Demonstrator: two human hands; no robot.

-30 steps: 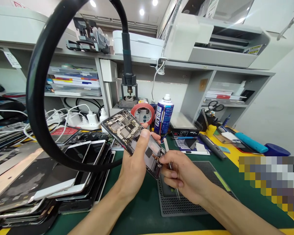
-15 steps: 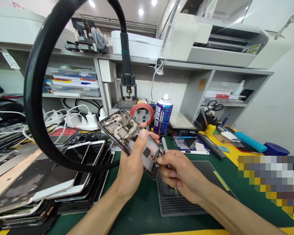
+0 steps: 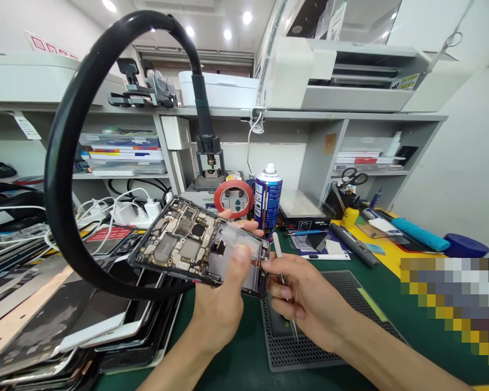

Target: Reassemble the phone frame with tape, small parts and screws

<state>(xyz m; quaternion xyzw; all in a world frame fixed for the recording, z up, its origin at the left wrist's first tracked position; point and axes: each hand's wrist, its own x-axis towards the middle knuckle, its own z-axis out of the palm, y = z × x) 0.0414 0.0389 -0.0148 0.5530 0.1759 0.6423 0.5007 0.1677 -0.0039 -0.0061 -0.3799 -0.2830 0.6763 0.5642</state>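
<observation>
An opened phone [image 3: 187, 231] with a bare circuit board at its left half is held up above the bench. My left hand [image 3: 224, 288] grips it from below, thumb across the inner face and fingers behind. Metal tweezers [image 3: 277, 247] lie in my right hand [image 3: 305, 293], tips pointing down past the palm. The thumb and index finger of that hand touch the phone's right end, where small parts are hidden by the fingers. Below the hands, a dark flat piece [image 3: 279, 315] lies on a grey honeycomb mat [image 3: 321, 347].
Stacked phone and tablet parts [image 3: 85, 315] fill the left side, under a thick black flexible tube [image 3: 61, 163]. Behind the phone stand a blue spray can [image 3: 268, 198] and a red tape roll [image 3: 233, 190]. A heating plate [image 3: 305, 217] sits farther right.
The phone has swung to a more level angle, its board end moving left and down. My left thumb has shifted over its lower half. The tweezers stay in my right hand.
</observation>
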